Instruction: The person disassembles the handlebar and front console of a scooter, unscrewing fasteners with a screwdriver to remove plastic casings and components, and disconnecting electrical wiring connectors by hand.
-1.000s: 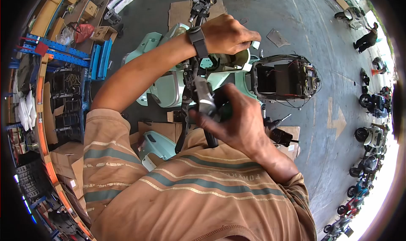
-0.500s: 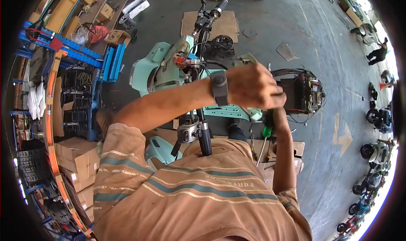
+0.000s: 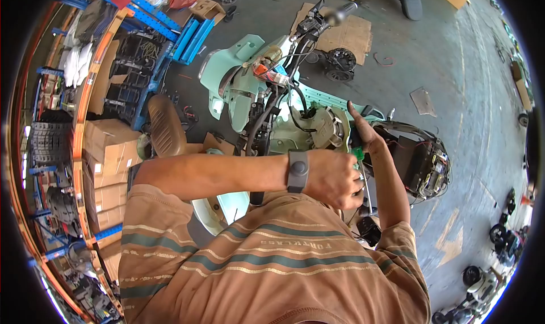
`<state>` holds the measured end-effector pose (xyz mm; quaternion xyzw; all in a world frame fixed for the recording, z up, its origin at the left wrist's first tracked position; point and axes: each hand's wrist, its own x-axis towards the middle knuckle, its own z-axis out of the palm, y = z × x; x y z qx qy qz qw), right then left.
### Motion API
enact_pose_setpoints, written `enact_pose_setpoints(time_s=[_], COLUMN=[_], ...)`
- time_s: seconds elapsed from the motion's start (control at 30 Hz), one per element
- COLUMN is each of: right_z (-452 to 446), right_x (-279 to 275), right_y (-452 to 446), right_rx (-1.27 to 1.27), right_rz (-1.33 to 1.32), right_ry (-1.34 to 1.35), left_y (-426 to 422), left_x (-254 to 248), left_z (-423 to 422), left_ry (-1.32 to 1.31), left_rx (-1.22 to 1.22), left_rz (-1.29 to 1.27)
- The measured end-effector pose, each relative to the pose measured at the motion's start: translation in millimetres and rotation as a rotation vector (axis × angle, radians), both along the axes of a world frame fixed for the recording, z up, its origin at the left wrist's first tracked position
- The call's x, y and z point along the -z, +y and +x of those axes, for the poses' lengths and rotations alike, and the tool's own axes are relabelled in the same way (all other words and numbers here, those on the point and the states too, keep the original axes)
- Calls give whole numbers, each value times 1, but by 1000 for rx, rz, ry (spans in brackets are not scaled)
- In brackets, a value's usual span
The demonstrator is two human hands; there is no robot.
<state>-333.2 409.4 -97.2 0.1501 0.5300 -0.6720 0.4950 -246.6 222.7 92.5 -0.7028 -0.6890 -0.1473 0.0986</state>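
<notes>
My left hand [image 3: 335, 179], a dark band on its wrist, is curled closed in front of my body, beside a screwdriver's shaft. Whatever may be inside its fingers is hidden. To its upper right, my right hand [image 3: 368, 135] holds the black and green handle of the screwdriver [image 3: 357, 152], one digit stretched upward. The metal shaft points down past my left fingertips. Close to both hands is the round, pale housing [image 3: 330, 128] on the mint-green scooter body [image 3: 241, 94]. Cables and dark tubing run by the handlebar [image 3: 309, 26].
An open frame with wiring [image 3: 423, 159] lies right of my right arm. Cardboard [image 3: 346, 34] and a black wheel part [image 3: 340, 63] are on the floor ahead. Shelving [image 3: 93, 97] and stacked boxes [image 3: 108, 153] stand left. A shoe [image 3: 167, 125] shows beyond my left arm.
The view has shifted. My left hand moved off the handlebar area, met my right hand, then came down nearer my body. My right hand moved right and away from the bar with the screwdriver.
</notes>
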Motion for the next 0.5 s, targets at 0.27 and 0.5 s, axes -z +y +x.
enact_pose_setpoints(time_s=[0.27,0.5], right_z=[-43,-61], right_x=[60,52], right_y=[-22,-35], right_rx=[-116,-197], right_rz=[-120,-150], right_ry=[-126,-155], left_y=[14,18], left_x=[13,18], left_z=[21,33], left_ry=[-122,-159], left_rx=[-130,-199], left_rz=[-148,-203])
